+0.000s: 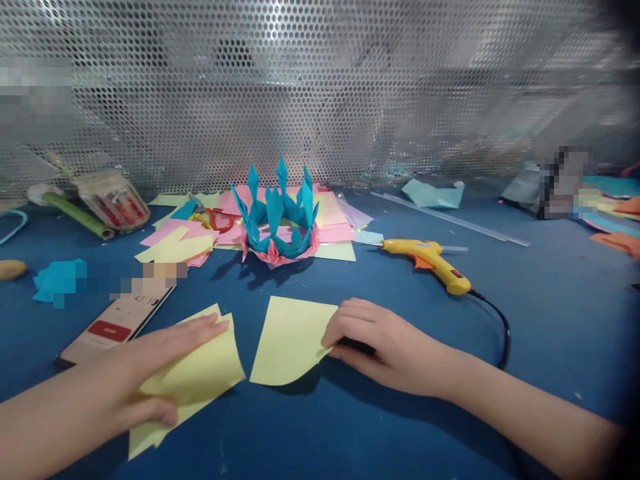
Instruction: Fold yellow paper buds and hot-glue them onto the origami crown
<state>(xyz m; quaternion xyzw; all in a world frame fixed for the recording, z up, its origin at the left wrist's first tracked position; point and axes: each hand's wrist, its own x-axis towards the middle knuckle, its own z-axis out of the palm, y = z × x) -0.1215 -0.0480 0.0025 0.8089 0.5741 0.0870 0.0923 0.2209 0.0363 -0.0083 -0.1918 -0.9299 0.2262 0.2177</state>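
My left hand [165,363] grips a few yellow paper sheets [210,363], which bow upward between thumb and fingers. Between thumb and fingertips, my right hand [373,337] pinches the right edge of a single yellow paper square [293,340]; its near edge curls off the table. A small gap separates the square from the sheets on the left. Beyond both hands stands a blue folded-paper crown [275,213] with pointed tips and a pink paper base.
A yellow glue gun [425,257] lies right of the crown, its black cord [505,330] running toward me. At left are a phone [120,313], a jar [113,200] and red-handled scissors [217,220]. Pink paper [340,217] lies behind the crown, before a perforated metal panel [320,87].
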